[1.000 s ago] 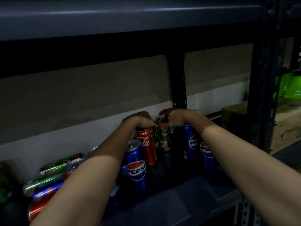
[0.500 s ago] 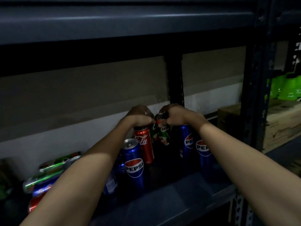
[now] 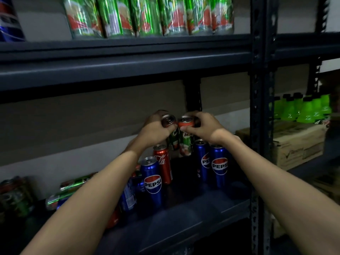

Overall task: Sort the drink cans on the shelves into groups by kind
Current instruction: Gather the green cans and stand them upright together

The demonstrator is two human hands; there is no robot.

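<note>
Hands point(image 3: 179, 127) each grip a green can point(image 3: 184, 142) by its top.

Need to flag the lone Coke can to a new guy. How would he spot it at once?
On the lower shelf, look just below the left hand. The Coca-Cola can stands upright behind the nearest Pepsi can. It is the only upright red can; the other standing cans in front are blue.

Both hands grip glossy metal Milo cans point(image 3: 184, 142) with shiny tops. Just below them, the Pepsi can point(image 3: 152, 181) and Coke can point(image 3: 163, 164) are slick printed aluminium. The shelf point(image 3: 184, 216) underneath looks like matt dark painted steel; the cardboard boxes point(image 3: 298, 142) to the right look dull and papery.
</note>
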